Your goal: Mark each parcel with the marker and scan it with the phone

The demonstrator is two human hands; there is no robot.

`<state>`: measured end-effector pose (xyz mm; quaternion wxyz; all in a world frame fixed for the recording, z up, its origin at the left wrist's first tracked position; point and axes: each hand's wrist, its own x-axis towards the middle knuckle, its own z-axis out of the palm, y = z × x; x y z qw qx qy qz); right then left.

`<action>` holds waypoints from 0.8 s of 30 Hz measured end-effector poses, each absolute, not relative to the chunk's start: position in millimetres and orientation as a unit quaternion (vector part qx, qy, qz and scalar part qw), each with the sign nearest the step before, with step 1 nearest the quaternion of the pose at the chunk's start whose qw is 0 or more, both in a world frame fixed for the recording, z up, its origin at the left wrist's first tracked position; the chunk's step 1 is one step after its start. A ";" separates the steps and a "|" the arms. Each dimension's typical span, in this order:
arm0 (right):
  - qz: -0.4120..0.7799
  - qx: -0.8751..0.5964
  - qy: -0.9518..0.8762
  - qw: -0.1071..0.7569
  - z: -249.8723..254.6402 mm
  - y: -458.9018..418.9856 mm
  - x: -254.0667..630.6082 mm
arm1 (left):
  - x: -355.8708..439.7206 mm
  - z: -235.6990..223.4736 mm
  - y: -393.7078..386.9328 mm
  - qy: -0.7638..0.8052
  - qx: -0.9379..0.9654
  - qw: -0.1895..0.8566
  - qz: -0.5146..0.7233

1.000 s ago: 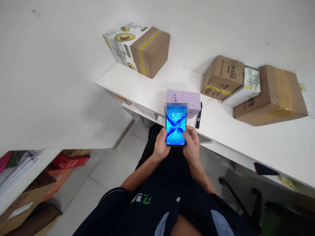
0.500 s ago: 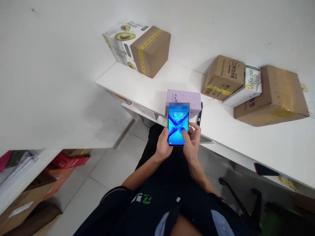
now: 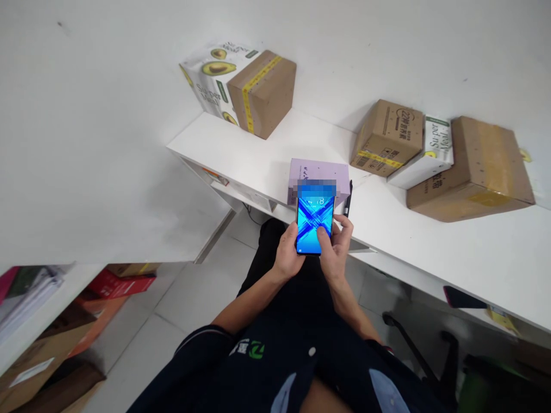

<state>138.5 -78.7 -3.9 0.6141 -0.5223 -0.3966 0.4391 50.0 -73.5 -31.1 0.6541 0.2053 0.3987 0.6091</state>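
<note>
Both hands hold a smartphone (image 3: 313,221) with a bright blue crossed pattern on its lit screen, in front of my lap. My left hand (image 3: 286,253) wraps the phone's left edge and lower back. My right hand (image 3: 338,248) grips the right side, with its thumb lying on the screen. Just beyond the phone, a lilac box (image 3: 317,176) lies on the white desk (image 3: 451,246), with a black pen (image 3: 348,201) beside it.
On the desk stand an avocado-print carton taped to a brown box (image 3: 243,86) at the back and a group of brown cartons (image 3: 447,158) at the right. Boxes and papers fill a shelf (image 3: 51,321) at lower left. A black chair base (image 3: 426,355) sits under the desk.
The phone has drifted slightly right and up. My right thumb moved from the phone's lower edge onto the screen.
</note>
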 end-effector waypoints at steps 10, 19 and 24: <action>0.425 -0.524 -0.434 0.597 -4.7 -82.2 142.0 | 49.8 -16.1 -70.2 0.333 0.160 0.691 0.621; 0.402 -0.569 -0.430 0.574 -12.5 -95.6 168.8 | 76.0 -10.3 -85.1 0.302 0.302 0.697 0.576; 0.362 -0.632 -0.428 0.534 -20.7 -104.2 203.5 | 55.2 -7.3 -74.7 0.292 0.515 0.631 0.502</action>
